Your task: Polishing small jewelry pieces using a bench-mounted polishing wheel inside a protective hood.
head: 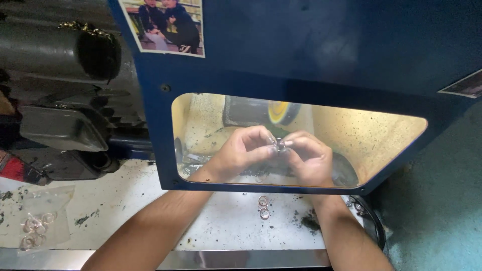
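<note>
Two rings (263, 207) on bench, left hand (240, 150), right hand (311, 158) pinching one ring (279, 145)

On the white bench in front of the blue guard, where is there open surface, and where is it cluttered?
The bench is barest between the forearms, below the two loose rings, and left of the left arm up to the clear bag of rings. Dark grit crowds the right side. Behind the guard window, the left hand and right hand pinch a small ring.
</note>
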